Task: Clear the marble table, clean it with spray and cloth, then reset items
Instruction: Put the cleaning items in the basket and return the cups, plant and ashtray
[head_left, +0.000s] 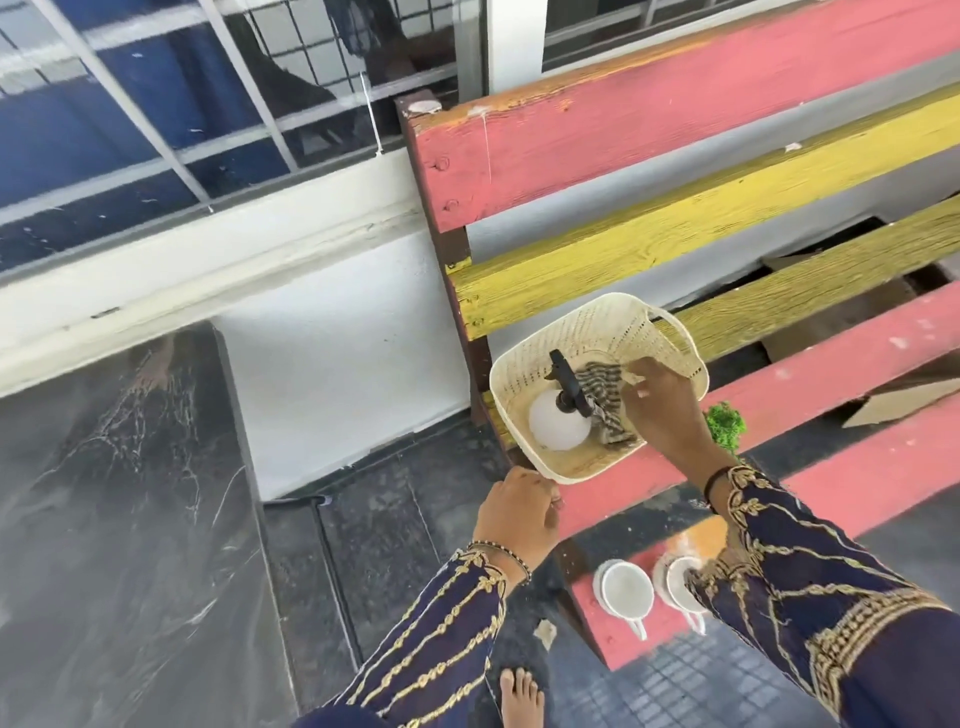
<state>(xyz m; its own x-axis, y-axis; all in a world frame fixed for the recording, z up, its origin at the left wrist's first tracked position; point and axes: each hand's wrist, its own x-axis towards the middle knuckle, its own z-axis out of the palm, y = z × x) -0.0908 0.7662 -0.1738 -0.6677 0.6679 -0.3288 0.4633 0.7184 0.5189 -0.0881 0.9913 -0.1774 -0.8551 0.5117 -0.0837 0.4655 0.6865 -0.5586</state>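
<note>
A cream plastic basket (563, 332) rests on the painted wooden bench (675, 119). Inside lie a white round spray bottle (558, 422) with a black trigger head and a striped cloth (608, 410). My right hand (662, 402) reaches into the basket and pinches the upper edge of the cloth. My left hand (519, 512) is closed on the basket's near corner rim. The dark marble table (114, 493) fills the left of the view, its top bare and shiny.
Two white cups on saucers (626, 595) sit on the bench's lower pink slat, partly under my right sleeve. A small green plant (724, 423) shows beside my right wrist. A white wall and barred window lie behind. My bare foot (522, 693) stands on the dark floor.
</note>
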